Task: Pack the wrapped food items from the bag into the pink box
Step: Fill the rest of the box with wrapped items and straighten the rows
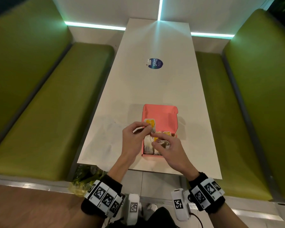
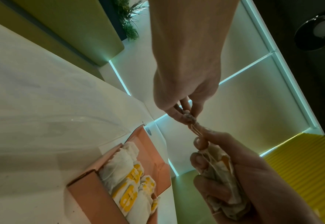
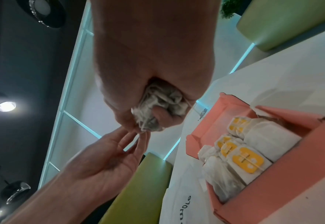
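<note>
above the open pink cardboard box (image 1: 160, 116), my right hand (image 1: 169, 149) clutches a crumpled white paper-wrapped item (image 3: 158, 106); my left hand (image 1: 135, 139) pinches its thin string (image 2: 195, 130).

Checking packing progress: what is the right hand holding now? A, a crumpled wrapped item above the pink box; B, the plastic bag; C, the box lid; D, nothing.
A: the right hand grips a crumpled wrapped item over the pink box, while the left hand pinches its string.
</note>
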`<action>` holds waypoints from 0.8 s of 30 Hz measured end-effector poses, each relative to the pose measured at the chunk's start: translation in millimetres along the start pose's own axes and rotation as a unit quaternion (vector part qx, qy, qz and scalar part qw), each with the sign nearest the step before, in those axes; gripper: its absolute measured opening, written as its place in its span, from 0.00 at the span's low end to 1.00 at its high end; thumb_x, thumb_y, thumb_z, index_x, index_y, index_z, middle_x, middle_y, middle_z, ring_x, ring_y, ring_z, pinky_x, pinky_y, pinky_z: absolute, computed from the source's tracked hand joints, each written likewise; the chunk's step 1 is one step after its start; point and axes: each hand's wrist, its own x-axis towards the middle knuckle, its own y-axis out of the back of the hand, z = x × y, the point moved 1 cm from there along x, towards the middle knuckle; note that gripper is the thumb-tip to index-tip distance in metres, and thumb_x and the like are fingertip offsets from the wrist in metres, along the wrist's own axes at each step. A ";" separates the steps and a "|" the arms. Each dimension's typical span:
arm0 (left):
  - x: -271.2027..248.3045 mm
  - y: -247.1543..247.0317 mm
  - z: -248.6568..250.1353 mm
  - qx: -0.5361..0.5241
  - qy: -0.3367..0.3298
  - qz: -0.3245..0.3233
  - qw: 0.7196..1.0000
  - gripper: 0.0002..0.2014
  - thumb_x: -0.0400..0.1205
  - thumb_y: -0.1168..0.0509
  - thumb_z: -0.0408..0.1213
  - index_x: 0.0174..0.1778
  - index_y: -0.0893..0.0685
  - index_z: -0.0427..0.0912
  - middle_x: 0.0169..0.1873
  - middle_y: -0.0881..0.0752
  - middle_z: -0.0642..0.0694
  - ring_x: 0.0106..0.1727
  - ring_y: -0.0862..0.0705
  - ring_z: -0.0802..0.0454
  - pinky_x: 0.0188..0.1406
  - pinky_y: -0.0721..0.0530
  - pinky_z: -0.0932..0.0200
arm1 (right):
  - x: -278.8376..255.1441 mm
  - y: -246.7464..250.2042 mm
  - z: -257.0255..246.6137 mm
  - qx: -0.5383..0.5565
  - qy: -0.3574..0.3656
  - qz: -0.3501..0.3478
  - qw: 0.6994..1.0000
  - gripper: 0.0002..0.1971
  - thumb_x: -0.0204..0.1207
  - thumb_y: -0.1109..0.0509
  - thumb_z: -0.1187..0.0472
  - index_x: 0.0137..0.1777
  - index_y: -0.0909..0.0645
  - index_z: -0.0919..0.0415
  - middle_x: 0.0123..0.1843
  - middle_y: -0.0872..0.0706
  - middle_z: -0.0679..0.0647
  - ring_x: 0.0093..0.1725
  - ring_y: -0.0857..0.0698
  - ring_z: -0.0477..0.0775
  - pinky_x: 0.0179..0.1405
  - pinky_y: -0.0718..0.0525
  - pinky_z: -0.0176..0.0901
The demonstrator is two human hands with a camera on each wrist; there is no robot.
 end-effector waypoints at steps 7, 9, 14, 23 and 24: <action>0.0 -1.1 -2.5 0.017 -0.024 0.006 1.000 0.04 0.77 0.27 0.24 0.46 0.10 0.32 0.45 0.09 0.37 0.49 0.09 0.42 0.54 0.11 0.53 | -6.4 -1.6 -6.1 -0.023 0.035 -0.029 0.999 0.22 0.78 0.25 0.66 0.70 0.18 0.50 0.46 0.10 0.43 0.47 0.15 0.35 0.53 0.23 0.24; 1.3 0.7 -2.6 0.039 -0.050 0.013 0.998 0.05 0.77 0.27 0.22 0.46 0.11 0.31 0.44 0.09 0.41 0.48 0.09 0.46 0.53 0.12 0.54 | -9.3 2.5 -6.6 -0.041 0.035 -0.046 0.998 0.21 0.78 0.25 0.65 0.70 0.17 0.52 0.48 0.09 0.47 0.47 0.15 0.36 0.53 0.23 0.25; 1.2 3.3 -4.0 0.070 -0.092 -0.047 0.992 0.05 0.77 0.29 0.18 0.46 0.17 0.27 0.38 0.09 0.50 0.41 0.09 0.52 0.47 0.12 0.60 | 2.9 22.8 -23.3 -0.091 0.086 0.047 0.991 0.06 0.78 0.24 0.63 0.53 0.10 0.55 0.44 0.09 0.42 0.43 0.13 0.39 0.46 0.19 0.29; -8.5 5.0 -20.0 0.092 -0.083 -0.158 0.980 0.12 0.78 0.25 0.27 0.53 0.21 0.39 0.46 0.13 0.44 0.46 0.10 0.45 0.46 0.11 0.53 | 32.6 38.3 -32.4 -0.304 0.087 -0.048 0.947 0.07 0.78 0.27 0.48 0.42 0.13 0.49 0.39 0.13 0.38 0.43 0.15 0.40 0.46 0.15 0.49; -7.5 6.3 -22.7 0.109 -0.076 -0.167 0.977 0.14 0.78 0.25 0.29 0.56 0.20 0.43 0.49 0.13 0.47 0.51 0.11 0.48 0.48 0.12 0.55 | 31.8 38.3 -32.2 -0.310 0.087 -0.057 0.945 0.08 0.79 0.28 0.48 0.42 0.13 0.48 0.40 0.13 0.38 0.44 0.15 0.40 0.46 0.15 0.49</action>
